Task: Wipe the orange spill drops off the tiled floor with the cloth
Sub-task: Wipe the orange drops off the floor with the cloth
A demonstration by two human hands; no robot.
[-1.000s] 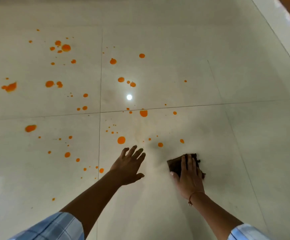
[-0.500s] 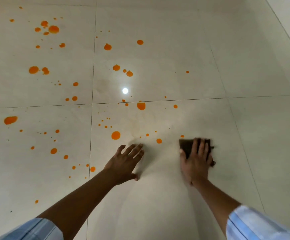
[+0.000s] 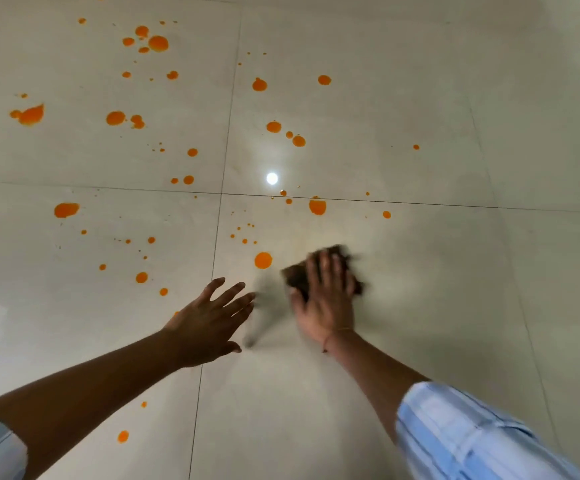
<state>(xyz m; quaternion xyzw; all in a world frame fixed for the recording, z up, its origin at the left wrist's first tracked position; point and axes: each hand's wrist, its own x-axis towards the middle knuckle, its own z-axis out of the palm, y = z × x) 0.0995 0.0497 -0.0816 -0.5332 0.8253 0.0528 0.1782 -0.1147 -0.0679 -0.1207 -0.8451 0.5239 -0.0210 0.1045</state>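
The left hand [image 3: 212, 320] is spread wide with straight fingers and holds nothing. It is low over the tiled floor [image 3: 454, 271], but whether it touches the tile cannot be told. Orange spill drops [image 3: 115, 118] scatter over the tiles ahead and to its left. One large drop [image 3: 263, 260] lies just left of the dark brown cloth [image 3: 297, 277]. The right hand [image 3: 328, 303], blurred, lies flat on the cloth, fingers extended, pressing it to the floor. A light blue striped sleeve [image 3: 454, 438] covers that forearm.
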